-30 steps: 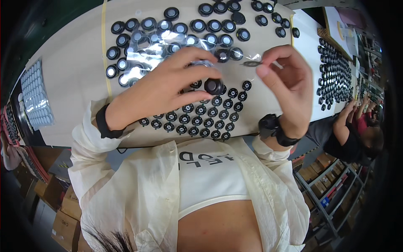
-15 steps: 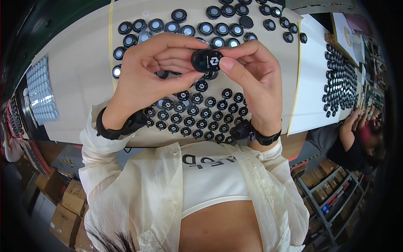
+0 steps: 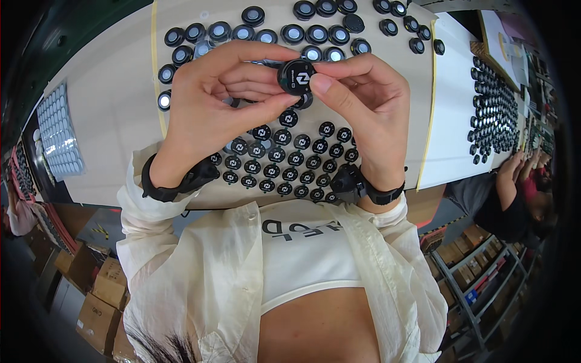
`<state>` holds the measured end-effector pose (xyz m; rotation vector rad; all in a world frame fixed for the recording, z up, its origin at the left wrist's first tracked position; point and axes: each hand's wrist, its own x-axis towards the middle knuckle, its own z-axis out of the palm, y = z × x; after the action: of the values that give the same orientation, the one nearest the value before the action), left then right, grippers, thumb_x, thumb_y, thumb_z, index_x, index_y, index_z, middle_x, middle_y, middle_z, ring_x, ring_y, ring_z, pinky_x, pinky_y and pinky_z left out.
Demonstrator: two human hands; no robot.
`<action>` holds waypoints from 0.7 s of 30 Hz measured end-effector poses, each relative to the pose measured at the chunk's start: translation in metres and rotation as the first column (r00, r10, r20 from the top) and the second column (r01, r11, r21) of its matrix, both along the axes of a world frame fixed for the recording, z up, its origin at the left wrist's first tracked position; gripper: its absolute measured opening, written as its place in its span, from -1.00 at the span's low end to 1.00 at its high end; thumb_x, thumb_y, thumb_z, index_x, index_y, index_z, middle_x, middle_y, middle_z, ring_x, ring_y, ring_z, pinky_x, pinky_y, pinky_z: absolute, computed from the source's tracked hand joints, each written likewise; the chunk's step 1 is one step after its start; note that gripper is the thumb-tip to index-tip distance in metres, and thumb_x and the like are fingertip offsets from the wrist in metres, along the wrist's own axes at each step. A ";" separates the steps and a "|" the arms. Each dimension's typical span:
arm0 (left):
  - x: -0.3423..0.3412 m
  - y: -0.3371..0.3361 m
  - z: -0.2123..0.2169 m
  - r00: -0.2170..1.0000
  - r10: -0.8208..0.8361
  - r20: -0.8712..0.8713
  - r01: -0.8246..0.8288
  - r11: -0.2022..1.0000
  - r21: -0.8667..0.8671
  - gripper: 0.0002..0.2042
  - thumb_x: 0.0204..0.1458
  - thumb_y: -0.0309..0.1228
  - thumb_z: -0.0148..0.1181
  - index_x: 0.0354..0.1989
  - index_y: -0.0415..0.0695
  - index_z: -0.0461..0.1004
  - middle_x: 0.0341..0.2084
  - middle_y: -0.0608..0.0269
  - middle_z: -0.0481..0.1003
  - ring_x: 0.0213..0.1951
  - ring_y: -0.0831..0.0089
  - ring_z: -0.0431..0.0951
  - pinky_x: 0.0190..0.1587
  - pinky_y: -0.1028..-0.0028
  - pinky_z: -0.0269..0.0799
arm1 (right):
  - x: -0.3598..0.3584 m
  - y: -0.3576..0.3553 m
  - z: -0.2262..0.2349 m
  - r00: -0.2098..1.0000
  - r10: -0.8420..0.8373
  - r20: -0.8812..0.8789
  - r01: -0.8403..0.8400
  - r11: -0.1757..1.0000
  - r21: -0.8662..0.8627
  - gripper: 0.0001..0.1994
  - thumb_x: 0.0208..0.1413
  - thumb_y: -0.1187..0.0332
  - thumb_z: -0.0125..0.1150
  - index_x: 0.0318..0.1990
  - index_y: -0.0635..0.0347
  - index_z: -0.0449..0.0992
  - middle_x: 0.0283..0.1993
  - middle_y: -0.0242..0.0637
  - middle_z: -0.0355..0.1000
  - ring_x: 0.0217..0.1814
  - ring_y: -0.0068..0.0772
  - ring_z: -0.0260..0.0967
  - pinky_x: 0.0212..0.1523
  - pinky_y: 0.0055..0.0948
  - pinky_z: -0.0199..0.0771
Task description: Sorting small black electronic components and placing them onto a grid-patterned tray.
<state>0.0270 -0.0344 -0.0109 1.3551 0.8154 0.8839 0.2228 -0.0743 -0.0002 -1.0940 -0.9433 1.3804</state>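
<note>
Between both hands, above the table, is a small round black disc-shaped part (image 3: 296, 77) with a white printed mark on its face. My left hand (image 3: 233, 91) grips its left edge between thumb and fingers. Pinching its right edge are the thumb and forefinger of my right hand (image 3: 366, 100). Beneath the hands, several black discs with the same white mark (image 3: 276, 155) lie in rows near the table's front edge. Beyond them stand round black pieces with pale grey centres (image 3: 293, 34), partly hidden by my fingers.
A sheet of round white pieces (image 3: 60, 133) lies at the far left of the table (image 3: 115, 121). Many black round pieces (image 3: 493, 109) stand on the white surface at right, near another person's arm (image 3: 507, 175). Cardboard boxes (image 3: 97, 314) and a metal rack (image 3: 469, 296) are below.
The held disc has turned so that its printed face shows rounder and more fully. Both hands keep their grip and have shifted only slightly.
</note>
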 end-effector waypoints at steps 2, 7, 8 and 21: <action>-0.001 0.000 0.001 1.000 -0.006 -0.012 0.006 1.000 0.001 -0.55 -0.12 -0.74 0.35 0.03 -0.32 0.47 -0.26 0.12 0.62 -0.23 0.51 0.64 -0.12 0.56 0.59 | 0.000 0.000 0.000 1.000 -0.001 -0.004 0.001 1.000 -0.008 -0.85 0.03 0.63 0.33 -0.22 0.43 0.57 -0.22 -0.13 0.58 -0.15 -0.47 0.52 0.01 -0.47 0.50; -0.001 0.000 0.000 1.000 -0.025 -0.020 0.025 1.000 0.014 -0.54 -0.12 -0.75 0.36 0.04 -0.32 0.48 -0.27 0.14 0.62 -0.25 0.52 0.64 -0.12 0.57 0.59 | -0.001 0.000 0.001 0.999 -0.019 0.031 0.019 1.000 -0.023 -0.85 0.02 0.62 0.35 -0.23 0.42 0.58 -0.23 -0.15 0.58 -0.15 -0.47 0.52 0.00 -0.48 0.50; 0.000 -0.001 -0.001 1.000 -0.006 -0.020 0.007 1.000 0.007 -0.53 -0.13 -0.74 0.36 0.04 -0.32 0.48 -0.28 0.17 0.61 -0.26 0.53 0.64 -0.12 0.57 0.59 | -0.002 0.000 0.001 0.999 -0.019 0.030 0.020 1.000 -0.024 -0.85 0.02 0.62 0.35 -0.23 0.42 0.58 -0.23 -0.15 0.58 -0.15 -0.47 0.52 0.00 -0.48 0.50; -0.001 0.004 -0.006 0.985 0.024 -0.170 -0.001 0.991 0.132 -0.57 -0.05 -0.72 0.30 0.07 -0.32 0.49 -0.11 0.02 0.58 -0.16 0.39 0.65 -0.06 0.48 0.60 | -0.010 0.005 -0.014 0.923 -0.122 0.366 0.084 0.989 0.120 -0.86 -0.03 0.54 0.39 -0.26 0.30 0.66 -0.34 -0.24 0.60 -0.26 -0.49 0.52 -0.12 -0.53 0.48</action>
<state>0.0257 -0.0309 -0.0169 1.5595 0.9109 0.8509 0.2126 -0.0689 -0.0146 -1.3354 -1.1964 1.0430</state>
